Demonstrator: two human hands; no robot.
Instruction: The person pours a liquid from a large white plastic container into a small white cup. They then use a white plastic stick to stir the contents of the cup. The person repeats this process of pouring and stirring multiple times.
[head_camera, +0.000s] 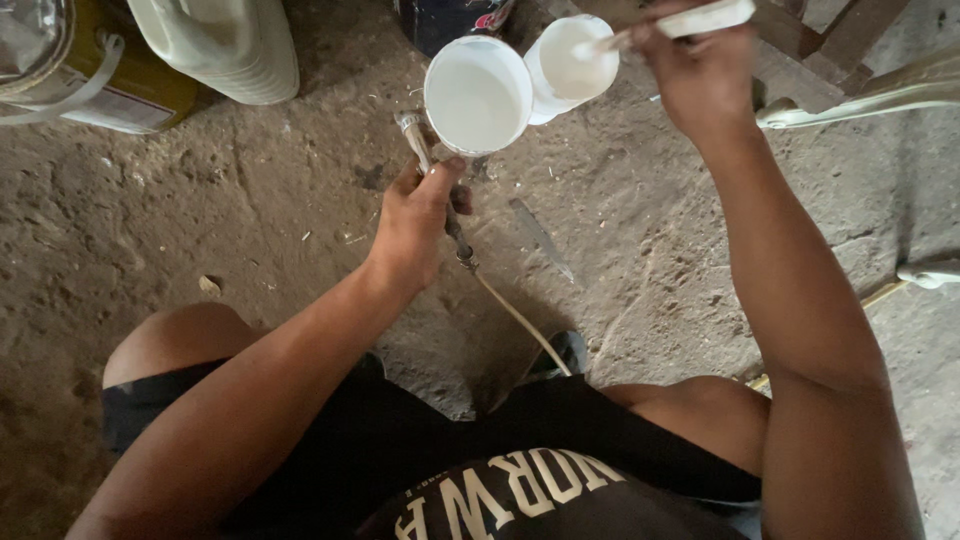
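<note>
My left hand (418, 215) grips a metal spray gun (412, 135) by its handle, and a pale hose (520, 322) runs from it down toward my knees. On top of the gun sits a white cup (477, 95) filled with white paint. My right hand (700, 70) is raised at the top right, closed on a paint-smeared stick (690, 22). The stick's tip reaches into a white container (572, 65) of white paint that stands just right of the cup. I am crouched over a rough dirt floor.
A ribbed white jerrycan (225, 45) and a yellow can (100, 70) stand at the top left. A dark can (450, 18) is behind the cup. Wooden slats and a white-painted piece (860, 95) lie at the top right.
</note>
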